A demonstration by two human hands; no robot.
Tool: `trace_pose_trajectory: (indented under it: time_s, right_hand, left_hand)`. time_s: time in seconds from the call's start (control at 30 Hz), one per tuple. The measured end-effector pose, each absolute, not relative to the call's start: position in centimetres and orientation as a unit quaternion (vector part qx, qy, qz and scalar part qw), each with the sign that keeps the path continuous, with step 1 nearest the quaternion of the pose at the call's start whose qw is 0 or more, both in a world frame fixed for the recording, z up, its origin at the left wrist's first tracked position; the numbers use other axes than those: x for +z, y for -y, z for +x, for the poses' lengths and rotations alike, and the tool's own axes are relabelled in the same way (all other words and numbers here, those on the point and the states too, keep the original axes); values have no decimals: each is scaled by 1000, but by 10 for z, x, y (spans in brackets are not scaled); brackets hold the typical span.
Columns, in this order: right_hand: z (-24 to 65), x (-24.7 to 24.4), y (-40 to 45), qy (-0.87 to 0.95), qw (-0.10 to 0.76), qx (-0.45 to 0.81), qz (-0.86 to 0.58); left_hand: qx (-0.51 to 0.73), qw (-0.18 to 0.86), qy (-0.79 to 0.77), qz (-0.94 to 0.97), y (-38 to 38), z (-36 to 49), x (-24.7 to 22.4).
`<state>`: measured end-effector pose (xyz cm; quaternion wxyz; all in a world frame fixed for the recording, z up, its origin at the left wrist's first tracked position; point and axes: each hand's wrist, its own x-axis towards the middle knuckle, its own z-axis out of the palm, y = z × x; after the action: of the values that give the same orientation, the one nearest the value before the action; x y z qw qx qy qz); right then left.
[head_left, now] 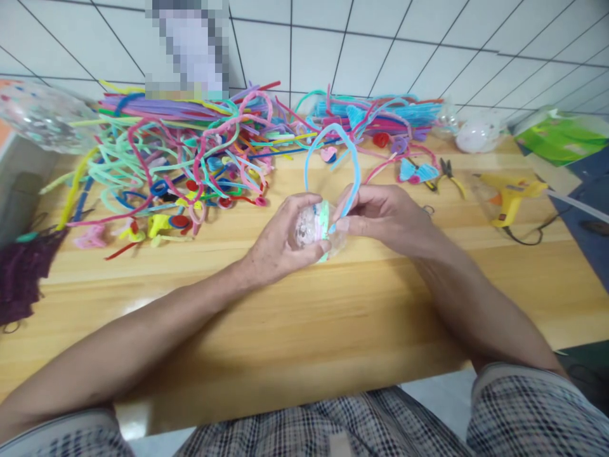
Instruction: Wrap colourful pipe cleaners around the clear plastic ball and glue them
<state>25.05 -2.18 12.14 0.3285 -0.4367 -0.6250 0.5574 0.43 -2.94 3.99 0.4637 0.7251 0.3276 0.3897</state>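
My left hand (280, 244) is wrapped round a clear ball (308, 228) with shiny flecks inside and a band of green and pale pipe cleaner round its middle. A light blue pipe cleaner (356, 168) arches up over the ball. Its near end is pinched between the thumb and fingers of my right hand (375, 212), close against the right side of the ball. The loop's other end goes down behind the ball and my left fingers, where it is hidden.
Tangled pipe cleaners (162, 158) cover the back left; blue and pink bundles (380, 114) lie at the back. Pliers (450, 181), a yellow glue gun (514, 193) and a green packet (556, 139) are at the right. A confetti balloon (45, 117) sits far left.
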Motion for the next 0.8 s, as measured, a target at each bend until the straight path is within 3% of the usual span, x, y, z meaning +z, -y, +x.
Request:
trace_pose_trajectory:
  time_s: [0.8]
  right_hand:
    - [250,115,19,606,314,587,-435]
  left_hand:
    - [392,453,-326,731,27,4,39]
